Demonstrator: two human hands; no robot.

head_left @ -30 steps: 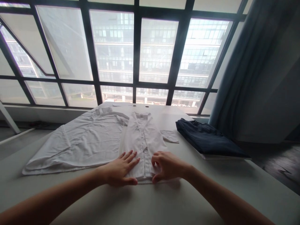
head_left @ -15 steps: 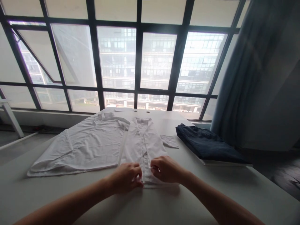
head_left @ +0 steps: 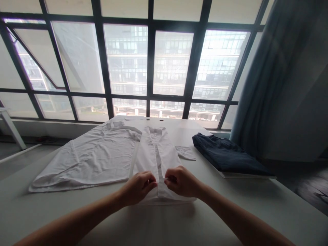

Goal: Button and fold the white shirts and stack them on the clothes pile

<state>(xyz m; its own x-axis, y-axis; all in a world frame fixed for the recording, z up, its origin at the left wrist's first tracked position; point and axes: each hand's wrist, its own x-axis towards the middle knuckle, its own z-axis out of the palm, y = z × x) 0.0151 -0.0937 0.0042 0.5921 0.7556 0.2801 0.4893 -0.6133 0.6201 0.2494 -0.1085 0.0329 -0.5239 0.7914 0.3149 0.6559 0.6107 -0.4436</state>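
Observation:
A white shirt [head_left: 147,153] lies front up before me, its collar at the far end and its front parted along the middle. My left hand [head_left: 140,186] pinches the left front edge near the hem. Opposite it, my right hand [head_left: 181,181] is closed on the right front edge. A narrow gap with an inner layer of white cloth shows between the two edges. One sleeve [head_left: 186,153] sticks out to the right. To the left, a second white garment [head_left: 94,157] is spread out, wrinkled, beside the shirt.
Folded dark blue clothing [head_left: 228,153] rests on a white board at the right of the white table [head_left: 164,229]. Behind the table stand large framed windows, with a grey-blue curtain [head_left: 261,89] at right. A white metal leg [head_left: 12,130] is at far left.
Both hands have lifted slightly up and away from the hem. The shirt's front edges have come apart, and the gap between them is wider.

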